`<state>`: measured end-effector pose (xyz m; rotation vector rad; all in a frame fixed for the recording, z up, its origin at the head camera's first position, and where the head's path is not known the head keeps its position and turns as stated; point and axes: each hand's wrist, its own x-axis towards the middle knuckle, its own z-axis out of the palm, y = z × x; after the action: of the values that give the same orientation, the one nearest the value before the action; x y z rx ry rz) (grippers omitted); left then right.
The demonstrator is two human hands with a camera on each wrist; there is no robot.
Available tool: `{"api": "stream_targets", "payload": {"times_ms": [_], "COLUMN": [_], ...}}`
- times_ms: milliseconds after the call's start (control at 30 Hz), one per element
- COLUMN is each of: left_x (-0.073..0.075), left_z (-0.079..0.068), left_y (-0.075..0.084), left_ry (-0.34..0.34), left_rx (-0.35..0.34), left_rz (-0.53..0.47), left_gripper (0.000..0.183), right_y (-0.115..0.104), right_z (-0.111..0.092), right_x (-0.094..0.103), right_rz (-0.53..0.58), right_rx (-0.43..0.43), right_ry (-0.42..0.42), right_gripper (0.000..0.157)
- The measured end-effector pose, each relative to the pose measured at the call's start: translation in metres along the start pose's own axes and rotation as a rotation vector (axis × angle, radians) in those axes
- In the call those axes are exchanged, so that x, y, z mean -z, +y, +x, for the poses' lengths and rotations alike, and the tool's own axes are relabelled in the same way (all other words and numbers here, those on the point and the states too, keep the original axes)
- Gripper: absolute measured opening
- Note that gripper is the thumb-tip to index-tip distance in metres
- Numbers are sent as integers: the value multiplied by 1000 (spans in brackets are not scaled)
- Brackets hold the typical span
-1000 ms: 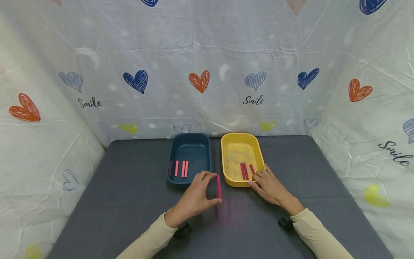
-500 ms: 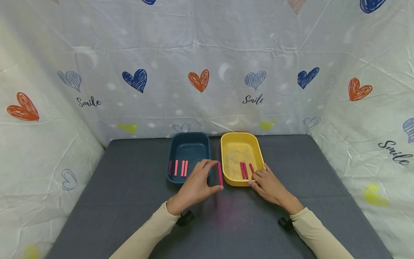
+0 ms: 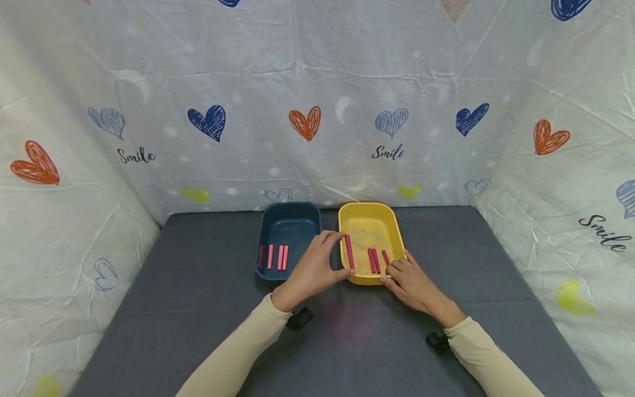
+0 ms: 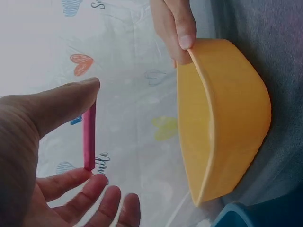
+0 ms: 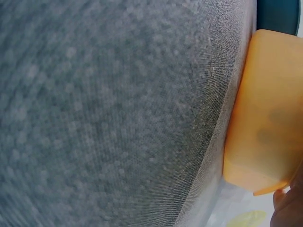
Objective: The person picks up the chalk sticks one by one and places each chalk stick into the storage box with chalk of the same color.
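My left hand (image 3: 313, 269) pinches a dark pink chalk stick (image 3: 350, 252) by its two ends, thumb at the near end and a fingertip at the far one. The chalk hangs over the left side of the yellow tray (image 3: 364, 223). In the left wrist view, the chalk (image 4: 89, 137) is apart from the tray's rim (image 4: 211, 132). My right hand (image 3: 413, 282) grips the tray's near right corner, thumb in front. Inside lie several dark pink chalks: a pair (image 3: 373, 261) side by side and one (image 3: 386, 257) near the right fingers.
Left of the yellow tray stands a dark blue tray (image 3: 292, 226) holding lighter pink chalks (image 3: 283, 258). A pink smudge (image 3: 347, 322) marks the grey tablecloth (image 3: 208, 309) in front. A printed curtain (image 3: 258, 138) rises behind the table.
My left hand has carried the chalk forward and to the right, from the tablecloth in front of the trays to over the yellow tray. The right hand keeps its place on the corner.
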<state>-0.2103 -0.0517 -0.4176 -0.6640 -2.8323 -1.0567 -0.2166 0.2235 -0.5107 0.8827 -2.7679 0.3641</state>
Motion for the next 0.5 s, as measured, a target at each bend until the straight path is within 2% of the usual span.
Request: {"api": "stream_targets", "payload": {"times_ms": [200, 300, 500], "left_x": [-8, -12, -21], "left_z": [17, 23, 33], "left_y": [-5, -8, -11], "left_ry": [-12, -22, -40], "left_rx": [-13, -3, -7], "left_rz": [10, -17, -44], "left_gripper": [79, 79, 79], "right_y": [1, 1, 1], "right_z": [2, 3, 1], "right_x": [-1, -2, -1], "right_rz": [-12, -18, 0], "right_rx": [2, -2, 21], "right_ry": [-10, -18, 11], "right_gripper": [23, 24, 20]}}
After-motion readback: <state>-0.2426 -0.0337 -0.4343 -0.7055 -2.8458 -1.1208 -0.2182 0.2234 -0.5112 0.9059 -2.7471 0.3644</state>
